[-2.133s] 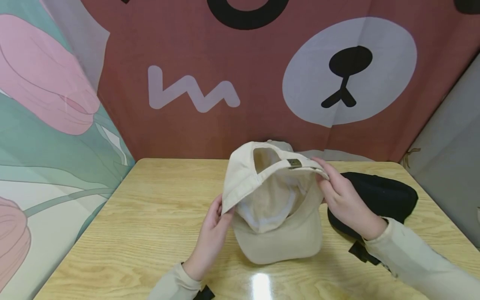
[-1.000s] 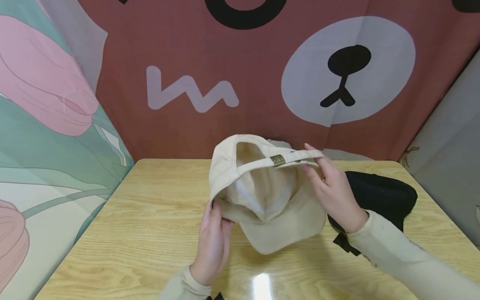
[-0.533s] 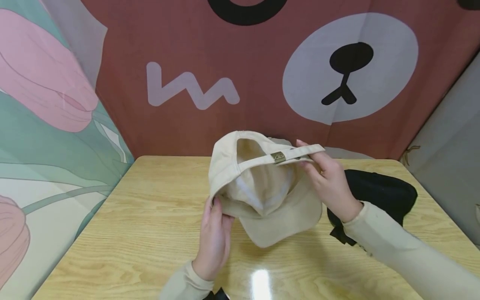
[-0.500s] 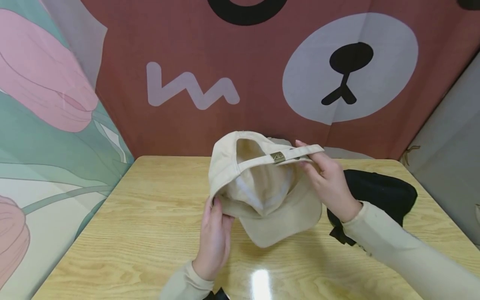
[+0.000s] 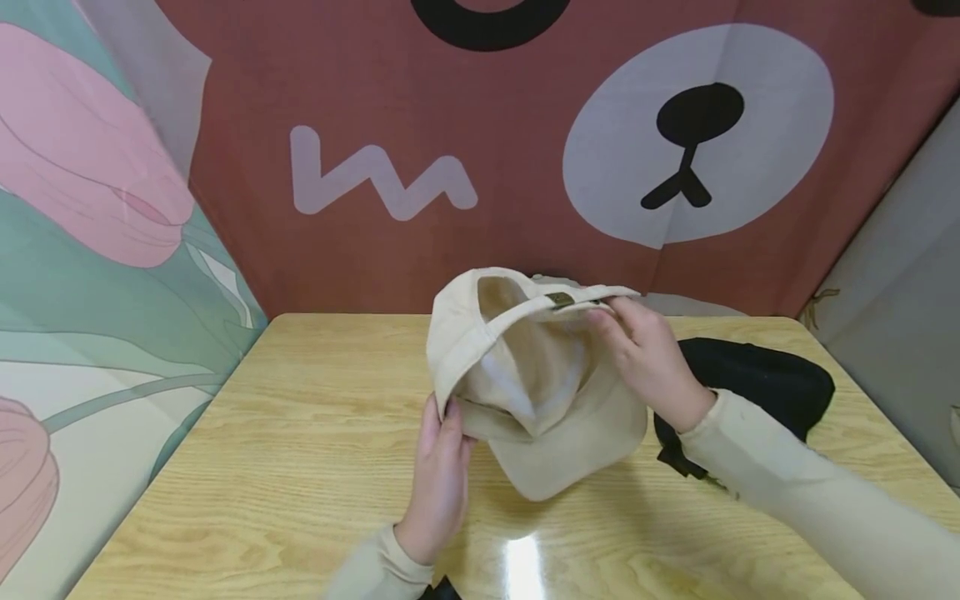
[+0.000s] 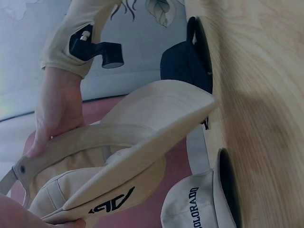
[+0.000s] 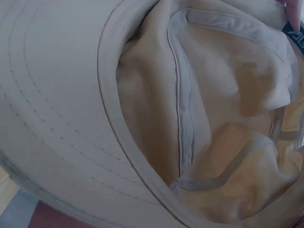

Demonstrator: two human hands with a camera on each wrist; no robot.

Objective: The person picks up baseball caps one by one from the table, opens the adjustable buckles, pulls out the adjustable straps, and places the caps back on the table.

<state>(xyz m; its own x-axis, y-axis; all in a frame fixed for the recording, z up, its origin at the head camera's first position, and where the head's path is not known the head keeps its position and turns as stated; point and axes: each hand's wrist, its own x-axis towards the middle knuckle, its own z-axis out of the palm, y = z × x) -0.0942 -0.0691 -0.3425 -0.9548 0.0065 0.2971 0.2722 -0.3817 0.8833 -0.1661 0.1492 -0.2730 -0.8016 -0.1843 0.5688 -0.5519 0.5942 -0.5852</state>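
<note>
Cap shift: compared with half a second ago, the beige cap (image 5: 532, 383) and the left hand (image 5: 437, 492) sit slightly farther right, and the metal buckle (image 5: 559, 299) has tipped so its face shows less.
Cap position: between the two hands, over the table (image 5: 262, 450), hollow side toward the head camera, bill (image 5: 573, 454) lowest.
Left hand: pinches the rim at the cap's left side, thumb on the inside.
Right hand (image 5: 660, 358): thumb and fingers pinch the back strap (image 5: 517, 315) near its right end.
Cap cloth: matte, woven, with a soft crown; pale tape covers the inner seams, and curved rows of stitching run along the bill.
Cap back: an arched gap above the strap, which carries a small dark stud (image 6: 22, 169).
Front lettering (image 6: 111, 203): dark, slanted characters; I cannot read them with certainty.
Inner label (image 7: 295, 38): dark with light characters, too little showing to read.
Second cap (image 6: 187, 202): pale, behind the held one; dark capitals read COLORADO.
Black item (image 5: 757, 387): soft, rounded cloth on the wood-grained tabletop, partly behind the right forearm.
Backdrop (image 5: 360, 267): red-brown cloth printed with a pale muzzle and zigzag.
</note>
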